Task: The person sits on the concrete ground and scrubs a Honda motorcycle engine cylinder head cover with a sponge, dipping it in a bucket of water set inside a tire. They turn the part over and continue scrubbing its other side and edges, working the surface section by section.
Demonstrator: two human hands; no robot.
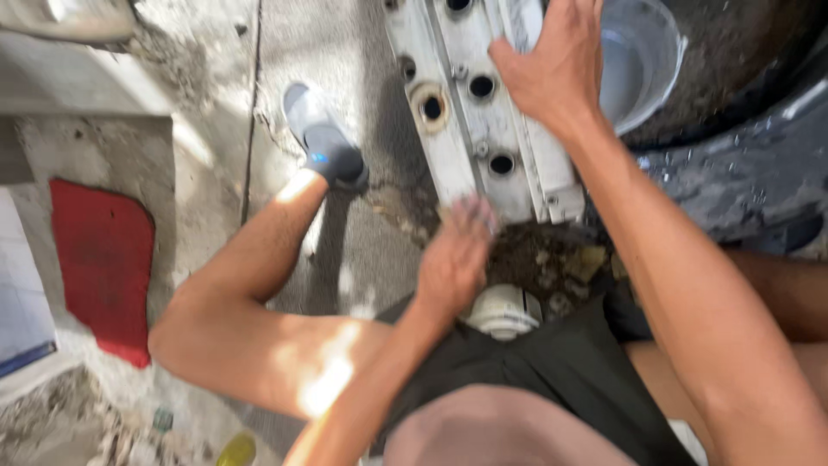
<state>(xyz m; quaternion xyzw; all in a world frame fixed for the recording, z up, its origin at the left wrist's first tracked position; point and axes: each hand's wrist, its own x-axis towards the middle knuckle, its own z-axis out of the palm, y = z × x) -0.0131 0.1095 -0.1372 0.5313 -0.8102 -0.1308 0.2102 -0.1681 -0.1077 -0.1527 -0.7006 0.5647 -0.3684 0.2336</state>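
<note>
Metal engine cover (pixel 470 112): R hand (pixel 552 65) flat, fingers pressed down; L hand (pixel 457 255) blurred, grip can't tell. Best brace firmly w/ R while scrubbing.

A single head-worn camera looks steeply down from close above onto the crouching person's knees, forearms and the cracked grey concrete floor (pixel 345 52).

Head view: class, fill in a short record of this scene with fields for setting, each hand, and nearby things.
Setting: person crouched over a concrete floor
Right hand: flat on a long grey metal part with round holes
Left hand: blurred, at the part's near, dirty end
Grip: neither hand's can be told
Nearby: clear bucket, red mat, grey shoe
</note>
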